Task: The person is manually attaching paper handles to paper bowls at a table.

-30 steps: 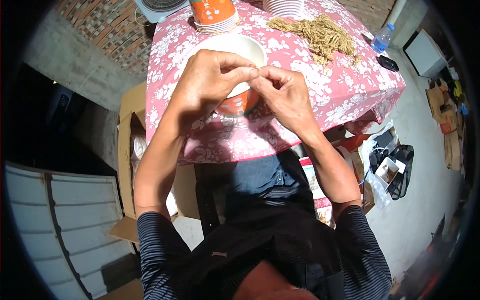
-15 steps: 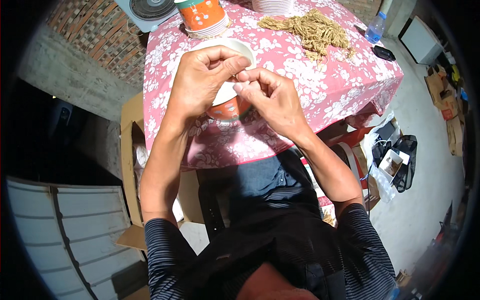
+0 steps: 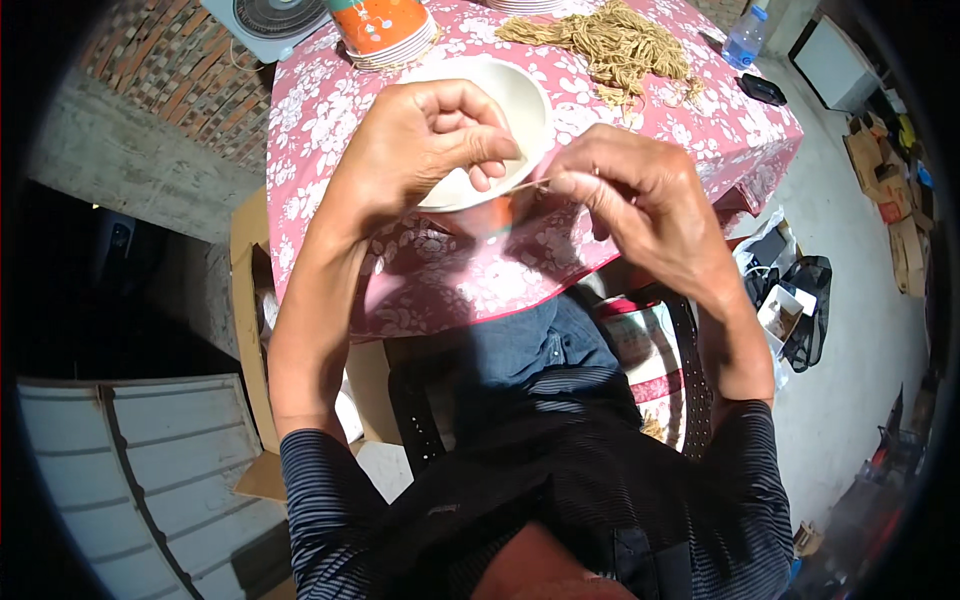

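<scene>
My left hand (image 3: 432,145) is closed in a pinch over the mouth of a white-lined paper tub (image 3: 532,95) with an orange outer wall. Off the tub's right side, my right hand (image 3: 650,205) pinches a thin tan string (image 3: 532,185) between thumb and forefinger. The string stretches across the near rim toward my left fingertips, where its end is hard to make out. My hands partly cover the tub, which stands near the table's front edge.
A flowered pink cloth (image 3: 690,130) covers the table. Farther back are a stack of orange tubs (image 3: 380,30), a heap of tan strings (image 3: 620,45), a water bottle (image 3: 745,40) and a black object (image 3: 762,90). A grey fan-like appliance (image 3: 270,15) stands beyond the far left corner.
My hands were close together over the tub. Now my right hand has pulled away to the right, drawing the string out between them. The tub shows more of its inside.
</scene>
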Motion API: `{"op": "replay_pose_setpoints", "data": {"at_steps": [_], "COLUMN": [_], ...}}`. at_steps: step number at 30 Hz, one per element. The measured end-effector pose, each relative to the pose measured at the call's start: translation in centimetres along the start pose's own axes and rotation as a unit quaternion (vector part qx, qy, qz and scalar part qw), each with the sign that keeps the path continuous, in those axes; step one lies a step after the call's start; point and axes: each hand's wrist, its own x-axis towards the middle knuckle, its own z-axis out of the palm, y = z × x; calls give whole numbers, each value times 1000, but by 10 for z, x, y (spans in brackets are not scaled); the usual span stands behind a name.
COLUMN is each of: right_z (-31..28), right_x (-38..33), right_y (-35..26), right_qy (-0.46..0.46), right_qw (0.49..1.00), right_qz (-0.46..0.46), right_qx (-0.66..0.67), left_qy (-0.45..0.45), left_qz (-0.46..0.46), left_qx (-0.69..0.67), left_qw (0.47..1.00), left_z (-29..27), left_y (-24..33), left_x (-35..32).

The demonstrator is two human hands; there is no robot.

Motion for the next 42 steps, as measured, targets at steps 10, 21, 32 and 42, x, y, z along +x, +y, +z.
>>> {"op": "replay_pose_setpoints", "data": {"at_steps": [10,21,32,42], "right_z": [-9,-3,8,6], "right_x": [31,13,16,17], "right_y": [15,27,24,12], "right_qy": [7,42,36,30], "right_qw": [998,998,997,992], "right_qz": [-12,-42,37,101], "right_qx": [64,-26,59,69], "left_qy": [-117,-113,-104,-79], "left_qz": [-40,9,37,41], "left_qx": [58,-80,-49,-64], "left_qw": [991,990,993,994], "left_z": [11,0,0,3], "left_y": [9,-6,-12,-12], "left_x": [9,16,19,17]}}
